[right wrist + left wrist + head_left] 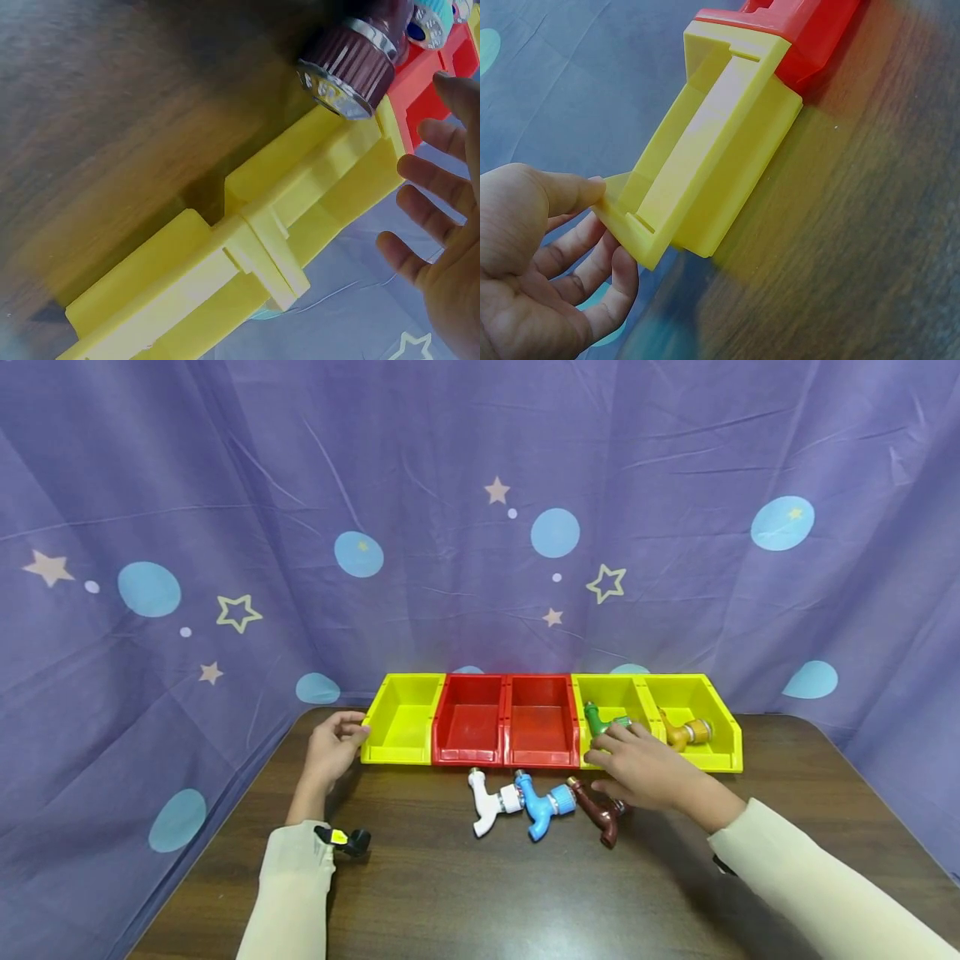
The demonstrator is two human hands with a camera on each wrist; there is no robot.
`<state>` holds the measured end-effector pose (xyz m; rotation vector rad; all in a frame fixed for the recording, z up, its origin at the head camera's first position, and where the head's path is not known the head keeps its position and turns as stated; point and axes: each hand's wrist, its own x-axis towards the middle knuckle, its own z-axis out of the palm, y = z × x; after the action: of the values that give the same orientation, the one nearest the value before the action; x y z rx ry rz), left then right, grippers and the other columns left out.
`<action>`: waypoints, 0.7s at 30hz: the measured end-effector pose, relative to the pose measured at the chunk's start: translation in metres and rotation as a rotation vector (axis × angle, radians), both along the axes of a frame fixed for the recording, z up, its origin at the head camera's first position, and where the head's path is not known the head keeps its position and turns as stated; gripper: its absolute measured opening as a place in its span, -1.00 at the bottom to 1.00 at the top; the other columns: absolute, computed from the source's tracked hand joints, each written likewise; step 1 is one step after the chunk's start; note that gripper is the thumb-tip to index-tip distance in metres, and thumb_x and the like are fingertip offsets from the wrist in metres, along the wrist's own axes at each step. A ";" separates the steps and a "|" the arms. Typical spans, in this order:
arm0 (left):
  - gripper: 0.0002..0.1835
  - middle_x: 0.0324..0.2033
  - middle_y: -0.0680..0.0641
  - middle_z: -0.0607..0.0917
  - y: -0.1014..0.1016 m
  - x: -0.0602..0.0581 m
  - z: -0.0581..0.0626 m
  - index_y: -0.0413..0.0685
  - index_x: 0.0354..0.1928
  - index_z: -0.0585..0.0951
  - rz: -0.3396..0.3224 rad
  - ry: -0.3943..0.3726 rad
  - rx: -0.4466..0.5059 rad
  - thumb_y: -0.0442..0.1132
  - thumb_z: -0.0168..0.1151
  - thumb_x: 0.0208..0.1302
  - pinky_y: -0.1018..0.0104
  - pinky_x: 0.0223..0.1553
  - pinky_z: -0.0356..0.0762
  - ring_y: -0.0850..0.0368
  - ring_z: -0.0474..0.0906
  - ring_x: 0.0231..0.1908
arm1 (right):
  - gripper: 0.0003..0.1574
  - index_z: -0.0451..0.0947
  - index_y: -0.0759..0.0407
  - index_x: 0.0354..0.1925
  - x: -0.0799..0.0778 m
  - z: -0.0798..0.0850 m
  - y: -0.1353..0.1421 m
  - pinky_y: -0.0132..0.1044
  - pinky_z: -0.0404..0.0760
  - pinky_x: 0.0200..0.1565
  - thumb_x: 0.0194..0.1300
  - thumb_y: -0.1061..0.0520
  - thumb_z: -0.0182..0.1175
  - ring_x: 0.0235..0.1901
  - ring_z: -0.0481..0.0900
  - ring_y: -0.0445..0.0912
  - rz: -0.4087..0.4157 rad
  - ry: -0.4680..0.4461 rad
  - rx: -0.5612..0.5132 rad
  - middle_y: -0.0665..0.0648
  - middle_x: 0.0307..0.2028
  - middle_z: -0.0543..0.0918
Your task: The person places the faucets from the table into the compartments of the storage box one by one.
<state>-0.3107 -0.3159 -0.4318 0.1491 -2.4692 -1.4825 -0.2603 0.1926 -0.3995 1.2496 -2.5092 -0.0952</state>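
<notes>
My left hand (335,748) is at the outer side of the leftmost yellow bin (401,756); in the left wrist view the thumb and fingers pinch the edge of its side wall (641,247). My right hand (643,766) hovers over the front of a yellow bin holding a green tap (595,718), partly covering that tap. Its fingers (431,176) are spread and hold nothing. Just below it on the table lies a dark red-brown tap (600,814), its ribbed knob (349,64) large in the right wrist view. Beside it lie a blue tap (538,810) and a white tap (486,803).
Two red bins (468,758) stand in the middle of the row. A yellow-orange tap (682,735) lies in the rightmost yellow bin (723,760). The row stands at the back of the brown wooden table (450,902), before a purple curtain (450,460).
</notes>
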 end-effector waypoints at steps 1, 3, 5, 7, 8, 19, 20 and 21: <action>-0.64 -0.07 -0.20 0.66 0.000 0.000 0.000 -0.18 0.21 0.57 -0.001 0.000 0.000 -0.22 0.28 0.46 0.37 -0.24 0.66 0.05 0.58 -0.14 | -0.50 0.65 0.09 0.04 0.002 -0.001 0.000 0.07 0.53 0.01 0.27 -0.16 0.44 -0.04 0.50 0.06 0.004 -0.001 0.001 0.05 -0.08 0.66; -0.65 -0.07 -0.20 0.66 0.000 0.000 -0.001 -0.17 0.20 0.57 0.000 0.000 0.001 -0.23 0.28 0.46 0.37 -0.25 0.66 0.04 0.58 -0.15 | -0.50 0.65 0.09 0.05 0.005 -0.002 0.001 0.07 0.54 0.01 0.28 -0.16 0.43 -0.04 0.50 0.05 0.012 -0.004 0.004 0.05 -0.09 0.65; -0.65 -0.07 -0.20 0.66 0.000 -0.001 -0.001 -0.18 0.20 0.57 0.000 0.003 0.005 -0.23 0.28 0.46 0.37 -0.25 0.67 0.04 0.58 -0.15 | -0.49 0.65 0.07 0.05 0.008 -0.003 0.002 0.06 0.54 0.00 0.28 -0.17 0.43 -0.05 0.50 0.03 0.020 -0.007 0.009 0.03 -0.10 0.65; -0.65 -0.07 -0.20 0.66 -0.001 -0.001 -0.001 -0.18 0.20 0.57 0.000 0.005 0.006 -0.24 0.27 0.46 0.37 -0.25 0.67 0.04 0.58 -0.15 | -0.50 0.64 0.05 0.06 0.010 -0.003 0.003 0.01 0.54 -0.02 0.28 -0.17 0.43 -0.05 0.49 0.02 0.034 -0.015 0.014 0.01 -0.10 0.64; -0.65 -0.07 -0.20 0.65 -0.001 -0.002 -0.001 -0.18 0.20 0.57 0.002 0.005 0.008 -0.25 0.27 0.45 0.37 -0.25 0.67 0.03 0.58 -0.15 | -0.50 0.64 0.04 0.07 0.012 -0.004 0.003 0.00 0.54 -0.02 0.28 -0.17 0.43 -0.04 0.49 0.01 0.044 -0.020 0.018 0.00 -0.10 0.65; -0.65 -0.07 -0.20 0.66 0.000 -0.001 0.000 -0.19 0.20 0.57 -0.001 0.003 0.004 -0.25 0.27 0.45 0.37 -0.25 0.66 0.04 0.58 -0.15 | -0.42 0.63 0.00 0.18 0.021 -0.019 0.008 -0.08 0.55 -0.03 0.32 -0.24 0.36 -0.06 0.48 -0.08 0.158 -0.043 0.001 -0.08 -0.05 0.64; -0.65 -0.08 -0.20 0.66 0.000 -0.001 0.000 -0.19 0.20 0.57 -0.001 0.004 0.006 -0.25 0.28 0.45 0.38 -0.26 0.66 0.04 0.58 -0.16 | -0.40 0.63 -0.01 0.19 0.022 -0.020 0.009 -0.08 0.54 -0.03 0.33 -0.27 0.33 -0.05 0.47 -0.08 0.160 -0.050 0.004 -0.08 -0.03 0.64; -0.65 -0.08 -0.20 0.66 0.000 -0.001 0.000 -0.19 0.20 0.57 0.000 0.006 0.008 -0.25 0.28 0.45 0.38 -0.26 0.66 0.04 0.58 -0.16 | -0.38 0.62 -0.02 0.20 0.023 -0.021 0.009 -0.07 0.53 -0.01 0.33 -0.30 0.31 -0.04 0.47 -0.08 0.159 -0.062 0.007 -0.08 -0.01 0.63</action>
<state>-0.3118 -0.3159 -0.4320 0.1465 -2.4594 -1.4903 -0.2377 0.2013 -0.4207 1.4710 -2.4512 -0.0279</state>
